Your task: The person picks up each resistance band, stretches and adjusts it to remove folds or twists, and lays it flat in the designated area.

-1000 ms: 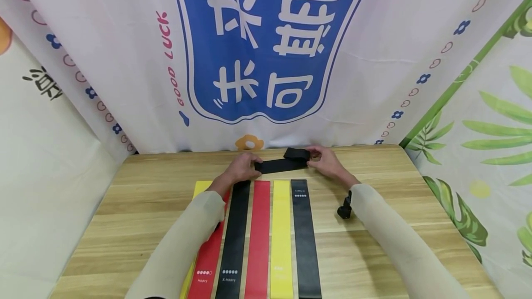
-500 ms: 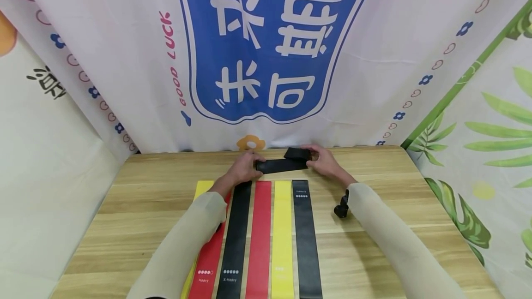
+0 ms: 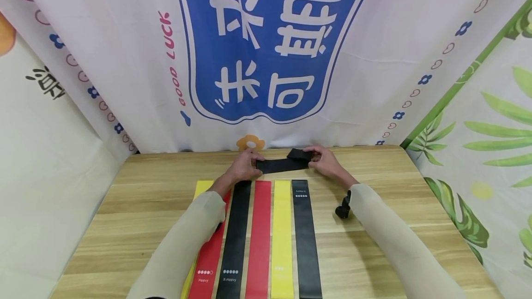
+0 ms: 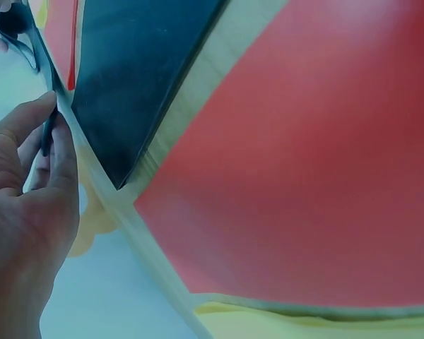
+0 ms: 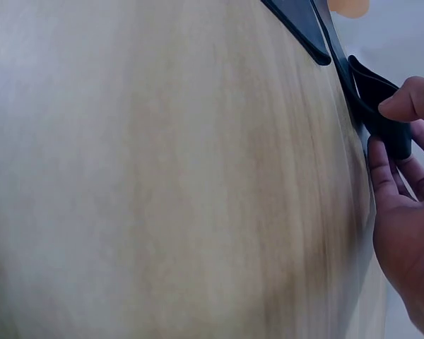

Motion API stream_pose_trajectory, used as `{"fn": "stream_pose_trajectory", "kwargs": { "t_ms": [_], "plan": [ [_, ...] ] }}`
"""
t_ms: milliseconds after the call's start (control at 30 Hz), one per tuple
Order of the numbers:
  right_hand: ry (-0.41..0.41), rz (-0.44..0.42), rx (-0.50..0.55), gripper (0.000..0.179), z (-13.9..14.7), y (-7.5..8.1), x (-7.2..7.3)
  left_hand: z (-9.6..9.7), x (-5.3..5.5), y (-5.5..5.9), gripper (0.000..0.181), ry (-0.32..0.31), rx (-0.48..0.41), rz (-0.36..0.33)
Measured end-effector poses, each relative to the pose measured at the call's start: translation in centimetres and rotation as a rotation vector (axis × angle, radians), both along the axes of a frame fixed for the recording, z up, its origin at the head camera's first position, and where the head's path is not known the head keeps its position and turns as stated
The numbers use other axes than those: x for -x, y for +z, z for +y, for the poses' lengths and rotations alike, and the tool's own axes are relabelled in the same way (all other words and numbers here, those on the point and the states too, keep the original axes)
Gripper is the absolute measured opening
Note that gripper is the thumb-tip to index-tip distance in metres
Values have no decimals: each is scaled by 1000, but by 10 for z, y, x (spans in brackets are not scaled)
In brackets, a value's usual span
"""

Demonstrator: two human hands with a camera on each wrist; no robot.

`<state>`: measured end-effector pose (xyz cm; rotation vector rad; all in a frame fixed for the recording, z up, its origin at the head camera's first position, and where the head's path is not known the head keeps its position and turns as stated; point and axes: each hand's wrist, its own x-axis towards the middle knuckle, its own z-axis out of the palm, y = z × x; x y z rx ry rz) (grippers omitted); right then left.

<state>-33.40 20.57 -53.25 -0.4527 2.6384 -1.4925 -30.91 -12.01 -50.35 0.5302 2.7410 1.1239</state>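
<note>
A black resistance band (image 3: 280, 165) is stretched sideways between both hands near the table's back edge, its right part folded back over itself. My left hand (image 3: 245, 166) pinches the band's left end between thumb and fingers, as the left wrist view shows on the band's edge (image 4: 46, 134). At the other end my right hand (image 3: 326, 160) pinches the folded part; in the right wrist view the thumb presses on the looped band (image 5: 389, 131). Just in front of the held band lie flat bands: a black one (image 3: 237, 225), a red one (image 3: 259, 230), a yellow one (image 3: 282, 230) and a dark one (image 3: 305, 234).
On the left, under my left forearm, lie another red band (image 3: 203, 266) marked Heavy and a yellow band (image 3: 203, 186). The wooden table (image 3: 374, 253) ends at a printed white curtain (image 3: 353, 123) behind the hands.
The folded part of the held black band has shifted slightly to the right with my right hand. My left hand stays at the left end.
</note>
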Motion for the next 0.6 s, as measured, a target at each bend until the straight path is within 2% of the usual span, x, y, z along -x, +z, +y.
{"fn": "stream_pose_trajectory", "kwargs": {
  "t_ms": [133, 267, 367, 600],
  "plan": [
    [-16, -7, 51, 50, 1, 0, -1, -2, 1, 0, 43, -6, -46, 1],
    [-18, -7, 96, 50, 3, 0, -2, -3, 1, 0, 41, 2, -94, -28],
    [-26, 2, 102, 49, 6, -1, -3, -4, 0, 2, 41, 14, -115, -53],
    [-86, 14, 83, 39, 9, -1, -4, -1, -1, 7, 43, 10, -150, -55]
  ]
}}
